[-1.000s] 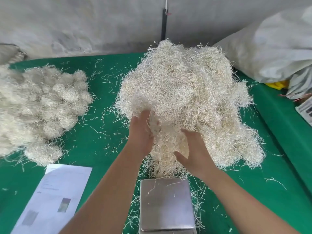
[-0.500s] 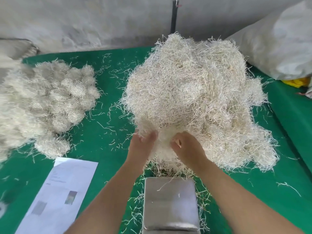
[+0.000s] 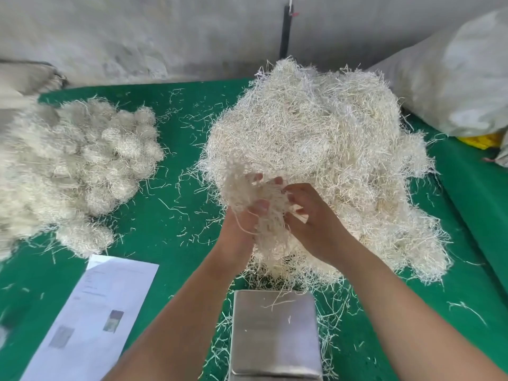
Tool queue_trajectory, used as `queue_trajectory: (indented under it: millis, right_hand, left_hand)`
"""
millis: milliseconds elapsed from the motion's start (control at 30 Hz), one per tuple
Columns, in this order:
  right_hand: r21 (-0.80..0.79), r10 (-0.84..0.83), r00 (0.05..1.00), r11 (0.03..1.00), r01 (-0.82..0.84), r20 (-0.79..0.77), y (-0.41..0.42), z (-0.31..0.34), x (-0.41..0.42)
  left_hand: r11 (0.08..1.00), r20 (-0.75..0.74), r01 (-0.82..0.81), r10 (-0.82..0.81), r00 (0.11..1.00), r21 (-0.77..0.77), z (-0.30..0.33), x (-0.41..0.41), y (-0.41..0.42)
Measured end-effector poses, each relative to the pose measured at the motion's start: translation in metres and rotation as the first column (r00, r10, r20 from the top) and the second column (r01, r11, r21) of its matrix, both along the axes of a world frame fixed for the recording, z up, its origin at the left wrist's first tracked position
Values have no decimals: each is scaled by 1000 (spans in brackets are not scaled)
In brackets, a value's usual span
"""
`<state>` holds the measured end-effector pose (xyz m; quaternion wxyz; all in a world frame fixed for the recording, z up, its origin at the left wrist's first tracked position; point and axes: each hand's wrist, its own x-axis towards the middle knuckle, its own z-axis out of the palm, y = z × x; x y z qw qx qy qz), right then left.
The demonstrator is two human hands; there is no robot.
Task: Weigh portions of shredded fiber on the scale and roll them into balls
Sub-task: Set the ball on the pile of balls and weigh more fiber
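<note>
Both hands, left point(image 3: 242, 215) and right point(image 3: 310, 215), clutch a tuft point(image 3: 264, 199) pulled from the pile point(image 3: 330, 149); next, I'd judge, onto the scale point(image 3: 275, 334)

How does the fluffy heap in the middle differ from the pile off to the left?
The middle heap is one loose, tangled mass; the left pile is made of many separate rounded balls. The middle heap rises taller, while the left pile lies lower. Both hands pull a clump from the middle heap; nobody touches the left pile. Both are the same pale shredded fiber on the green table.
</note>
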<state>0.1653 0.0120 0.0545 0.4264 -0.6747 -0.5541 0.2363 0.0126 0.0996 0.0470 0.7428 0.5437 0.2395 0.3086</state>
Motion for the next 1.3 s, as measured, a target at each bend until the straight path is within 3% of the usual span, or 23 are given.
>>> queue_trajectory:
  millis: [67,100,167,200,267,367,433,467,500,533,567,633,733,833,867,900,967,1000,1067,1133,1200,1267,1300]
  right_hand:
    - [9,-32,999,999,33,-37,2,-5,-8]
    - [44,-33,989,998,39,-143,1,-5,-11]
    - [133,6,896,989,59,-445,-4,-5,-14]
    - [139,18,879,989,56,-477,-8,-8,-13]
    - [-18,-17,968,1000,13,-251,-14,-15,-11]
    - [-321,0,999,947,14,46,-14,-26,-11]
    - [-369,3,990,928,51,145,-9,-26,-6]
    - [-351,-12,973,932,94,229,-7,-25,-1]
    - [-330,-35,951,934,140,307,-6,-23,5]
    - [-306,-52,928,936,175,370,-4,-21,13]
    - [-287,-62,909,938,195,413,-2,-20,21]
    - [-290,-88,891,927,237,445,5,-19,39]
    - [-274,-213,879,896,350,426,20,-15,69]
    - [-266,-406,871,839,476,278,34,-7,97]
    - [-324,-414,863,806,495,289,37,-6,104]
    - [-408,-340,850,765,498,402,37,-4,107]
    - [-577,-7,788,678,456,615,30,1,102]
    - [-640,126,775,652,405,619,26,6,95]
    - [-679,230,778,663,315,585,19,19,83]
    - [-588,159,781,750,302,604,13,31,74]
    - [-297,-162,825,881,367,541,3,44,57]
    - [36,-490,846,869,494,208,-13,51,27]
    - [77,-498,865,866,494,58,-22,51,9]
  left_hand:
    - [997,-126,-40,48,991,66,6,6,-2]
    - [988,-179,-131,143,973,77,8,8,0]
    - [966,-105,-240,230,967,-96,11,9,4]
    - [943,-1,-213,220,975,-256,14,6,7]
    - [864,193,-54,172,966,-500,14,-4,8]
    - [862,280,141,1,960,-487,14,-13,6]
    - [864,152,101,-28,988,-493,11,-16,10]
    - [914,-5,15,-19,1000,-406,7,-18,15]
    - [981,-240,-73,27,970,-182,1,-21,21]
    - [996,-439,0,39,898,87,-3,-27,26]
    - [947,-595,191,1,804,259,-3,-32,29]
    - [762,-808,574,-118,578,299,-11,-41,34]
    - [679,-927,680,3,375,277,-28,-53,43]
    - [702,-927,617,182,327,355,-39,-62,54]
    - [739,-916,556,215,339,380,-42,-65,58]
    - [807,-897,440,230,377,393,-46,-66,60]
    - [949,-815,49,240,528,311,-44,-64,59]
    - [966,-757,-108,252,602,236,-39,-60,56]
    - [950,-633,-309,272,724,56,-27,-51,46]
    - [912,-525,-400,300,797,-86,-14,-42,33]
    - [891,-390,-394,288,874,-226,1,-35,17]
    - [857,-196,-293,229,954,-424,18,-27,-5]
    - [857,-102,-235,212,972,-458,21,-25,-16]
